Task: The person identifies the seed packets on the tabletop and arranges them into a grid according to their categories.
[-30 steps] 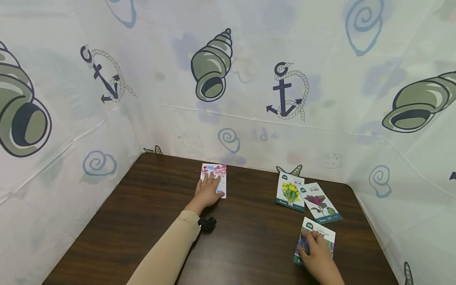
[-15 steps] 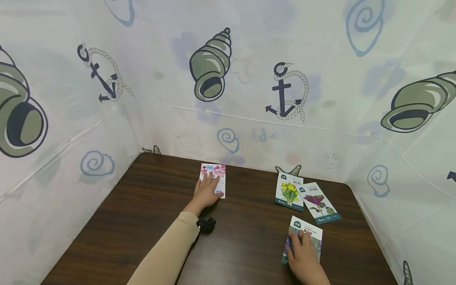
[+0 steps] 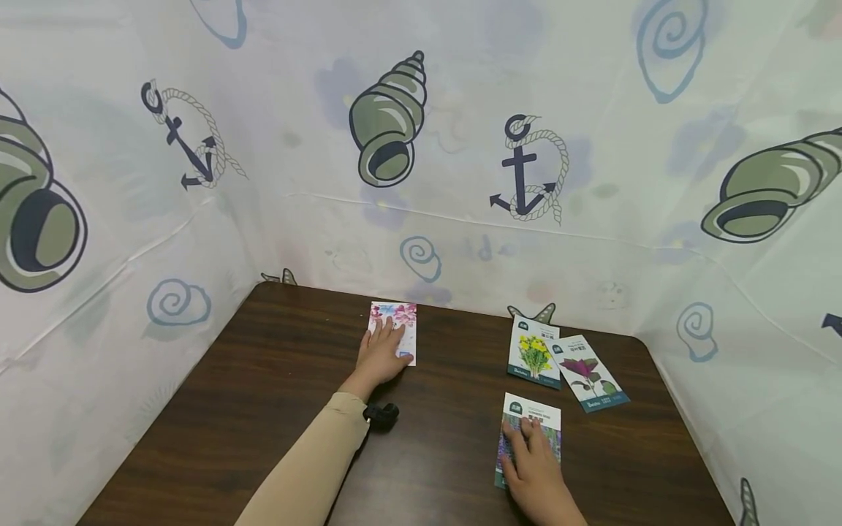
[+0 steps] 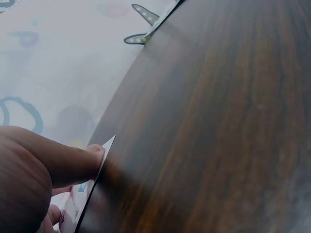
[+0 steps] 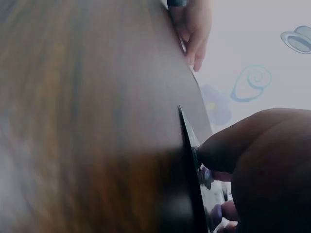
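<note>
In the head view my left hand [image 3: 380,358] lies with spread fingers on a flat packet with pink blossoms [image 3: 409,337], near the table's far edge. The left wrist view shows its thumb [image 4: 92,160] on the packet's edge. My right hand [image 3: 536,471] rests its fingers on a packet printed with purple flowers [image 3: 534,408], which looks like a seed packet and lies flat at the front right; its lower part is partly hidden. Behind it lie a yellow-flower packet [image 3: 534,354] and a dark-purple-flower packet [image 3: 590,374], their edges touching or slightly overlapping.
The dark wooden table [image 3: 250,409] has a patterned white cloth [image 3: 460,183] around its far and side edges. A black band [image 3: 381,415] sits at the left wrist, by the beige sleeve [image 3: 309,460]. Bare wood lies between the two hands.
My right hand has slid the purple-flower packet leftward along the table, away from under the dark-purple-flower one. My left hand and the pink-blossom packet have stayed in place.
</note>
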`<state>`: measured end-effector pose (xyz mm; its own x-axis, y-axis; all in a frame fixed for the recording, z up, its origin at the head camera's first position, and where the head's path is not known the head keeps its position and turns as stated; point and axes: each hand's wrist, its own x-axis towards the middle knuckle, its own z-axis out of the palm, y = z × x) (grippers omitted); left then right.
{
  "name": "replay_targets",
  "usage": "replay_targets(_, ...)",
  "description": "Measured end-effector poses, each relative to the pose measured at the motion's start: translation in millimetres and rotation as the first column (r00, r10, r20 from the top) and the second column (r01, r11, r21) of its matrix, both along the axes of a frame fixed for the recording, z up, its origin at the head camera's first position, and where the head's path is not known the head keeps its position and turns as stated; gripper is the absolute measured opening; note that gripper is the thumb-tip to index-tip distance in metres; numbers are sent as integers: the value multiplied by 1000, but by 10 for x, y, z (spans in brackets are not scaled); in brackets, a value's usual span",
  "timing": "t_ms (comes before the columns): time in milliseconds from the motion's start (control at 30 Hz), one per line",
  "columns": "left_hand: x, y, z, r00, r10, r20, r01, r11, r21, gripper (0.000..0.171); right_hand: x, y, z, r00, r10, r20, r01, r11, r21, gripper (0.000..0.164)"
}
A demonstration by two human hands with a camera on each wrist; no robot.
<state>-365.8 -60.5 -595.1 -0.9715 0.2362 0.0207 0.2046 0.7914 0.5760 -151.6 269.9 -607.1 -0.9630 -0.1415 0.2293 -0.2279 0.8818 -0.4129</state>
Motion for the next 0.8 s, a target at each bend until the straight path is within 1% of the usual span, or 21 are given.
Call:
replay_targets(133, 14, -2, -26, 1000, 3, -20, -3, 1000, 19, 79, -33, -19, -85, 998, 46, -32, -47, 998, -30, 54)
replay_targets(267, 38, 7, -24, 998, 18, -54, -16, 999, 30, 77, -53, -65, -54, 993, 112, -25, -113, 991, -65, 54)
replay_targets(400, 46, 25, -6, 997, 37, -68, -36, 999, 21, 76, -82, -152, 38, 990, 123, 64, -117, 988, -98, 54)
replay_targets(533, 57, 32, 14, 997, 41, -62, -40, 999, 17, 75, -137, -261, 102, 980, 123, 156, -106, 988, -113, 55)
replay_targets(667, 61, 20, 5, 997, 26, -67, -26, 1000, 2, 75, -202, -367, 125, 973, 144, 180, -126, 986, -107, 55)
replay_targets(800, 56, 6, -15, 998, 9, -63, -10, 1000, -15, 75, -280, -464, 149, 964, 191, 183, -169, 977, -127, 56)
